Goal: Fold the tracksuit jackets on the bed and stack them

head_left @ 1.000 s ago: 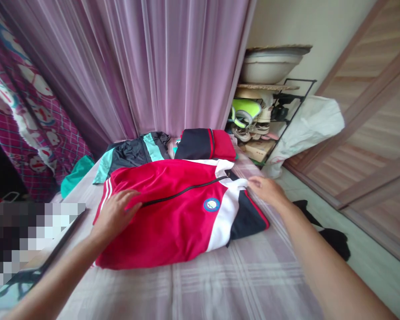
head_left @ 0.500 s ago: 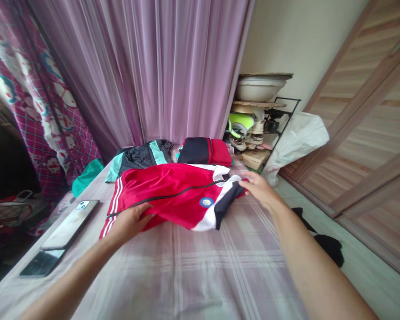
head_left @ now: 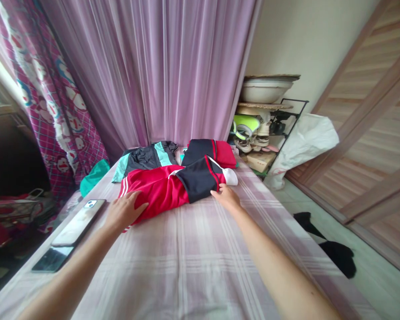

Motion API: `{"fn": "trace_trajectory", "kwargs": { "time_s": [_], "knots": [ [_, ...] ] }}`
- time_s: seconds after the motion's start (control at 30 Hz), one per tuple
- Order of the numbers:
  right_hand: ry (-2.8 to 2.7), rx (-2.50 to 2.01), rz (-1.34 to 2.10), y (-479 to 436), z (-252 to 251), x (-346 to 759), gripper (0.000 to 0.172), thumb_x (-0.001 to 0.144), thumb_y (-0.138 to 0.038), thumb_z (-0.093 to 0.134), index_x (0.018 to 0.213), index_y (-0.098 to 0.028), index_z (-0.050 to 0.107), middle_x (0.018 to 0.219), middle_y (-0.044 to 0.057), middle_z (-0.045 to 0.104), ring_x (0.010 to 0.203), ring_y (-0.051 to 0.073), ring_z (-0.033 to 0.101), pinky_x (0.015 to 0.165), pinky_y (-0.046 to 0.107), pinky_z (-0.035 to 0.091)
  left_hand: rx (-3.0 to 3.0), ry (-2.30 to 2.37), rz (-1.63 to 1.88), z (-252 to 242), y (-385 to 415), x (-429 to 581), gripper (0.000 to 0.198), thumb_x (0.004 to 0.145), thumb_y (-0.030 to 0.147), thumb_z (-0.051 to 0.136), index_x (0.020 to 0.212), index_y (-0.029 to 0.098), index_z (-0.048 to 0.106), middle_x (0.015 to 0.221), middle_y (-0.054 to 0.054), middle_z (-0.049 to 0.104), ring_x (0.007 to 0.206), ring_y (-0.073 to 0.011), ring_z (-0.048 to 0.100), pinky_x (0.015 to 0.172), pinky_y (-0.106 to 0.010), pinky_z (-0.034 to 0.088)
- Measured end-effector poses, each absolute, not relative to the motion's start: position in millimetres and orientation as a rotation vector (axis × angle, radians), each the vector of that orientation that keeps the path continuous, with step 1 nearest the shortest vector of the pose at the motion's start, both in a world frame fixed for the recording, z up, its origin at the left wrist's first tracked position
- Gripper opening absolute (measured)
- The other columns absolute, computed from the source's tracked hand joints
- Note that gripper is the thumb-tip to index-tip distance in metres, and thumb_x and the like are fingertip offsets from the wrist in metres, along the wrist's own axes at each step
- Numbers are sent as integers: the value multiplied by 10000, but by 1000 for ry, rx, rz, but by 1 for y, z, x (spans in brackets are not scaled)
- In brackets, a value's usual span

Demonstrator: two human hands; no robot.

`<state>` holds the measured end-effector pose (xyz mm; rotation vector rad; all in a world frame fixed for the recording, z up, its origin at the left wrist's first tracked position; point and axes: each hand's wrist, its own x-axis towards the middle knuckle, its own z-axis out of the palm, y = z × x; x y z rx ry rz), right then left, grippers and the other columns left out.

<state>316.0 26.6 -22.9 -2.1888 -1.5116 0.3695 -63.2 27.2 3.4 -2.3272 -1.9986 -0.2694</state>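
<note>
A red jacket [head_left: 160, 193] with white stripes at its hem lies on the bed, its near side folded over toward the middle. The dark navy sleeve section [head_left: 198, 180] now lies across the top, and the white collar [head_left: 231, 176] pokes out at the right. My left hand [head_left: 126, 210] rests on the hem end, thumb apart from the fingers, pressing on the cloth. At the collar end, my right hand [head_left: 228, 198] pinches the folded edge beside the red piping.
Behind the jacket lie a folded navy-and-red garment [head_left: 225, 153] and a black-and-teal one [head_left: 145, 158]. Two phones [head_left: 75, 226] [head_left: 52, 259] lie at the bed's left side. A shoe rack [head_left: 273, 129] and white bag [head_left: 308, 138] stand right of the bed.
The jacket's near side with the navy sleeve has been folded inward, covering the zip and round badge. My right hand has moved left and nearer; my left hand has shifted slightly left.
</note>
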Motion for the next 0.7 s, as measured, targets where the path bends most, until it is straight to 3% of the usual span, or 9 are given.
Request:
{"fn": "trace_trajectory", "kwargs": {
  "time_s": [0.07, 0.23, 0.43, 0.57, 0.7],
  "knots": [
    [-1433, -2224, 427, 32, -29, 312, 437, 799, -501, 646, 1097, -183, 666, 1100, 98, 724, 1018, 259, 670, 772, 304, 491, -2332, -1961, -264, 3, 18, -61, 603, 872, 595, 502, 1359, 240, 523, 1398, -123, 584, 1245, -331, 569, 1056, -492, 391],
    [-1452, -2168, 493, 47, -23, 306, 250, 791, -436, 638, 701, -204, 650, 722, 38, 692, 749, 217, 656, 620, 269, 441, -2364, -1968, -190, -3, 7, -58, 663, 833, 572, 585, 1401, 247, 481, 1440, -135, 544, 1305, -338, 514, 1115, -570, 287],
    [-1174, -1795, 344, 45, 20, 356, 324, 826, -459, 514, 878, -189, 685, 740, 14, 681, 712, 187, 610, 668, 285, 476, -2419, -1833, -222, -11, 6, -57, 421, 929, 383, 464, 1322, 278, 569, 1360, -119, 612, 1240, -314, 572, 1112, -618, 253],
    [-809, -1519, 263, 23, 68, 414, 310, 748, -421, 619, 893, -162, 706, 724, 9, 689, 680, 175, 619, 630, 273, 494, -2465, -1626, -379, -19, 6, -66, 369, 932, 365, 460, 1245, 279, 636, 1327, -113, 637, 1227, -318, 580, 1125, -635, 227],
    [-965, -1553, 512, -22, 90, 459, 284, 675, -430, 739, 826, -189, 741, 751, 36, 739, 649, 189, 661, 591, 279, 526, -2627, -1345, -563, -23, -1, -88, 334, 947, 420, 438, 1109, 289, 699, 1315, -75, 652, 1242, -276, 572, 1156, -565, 241]
  ]
}}
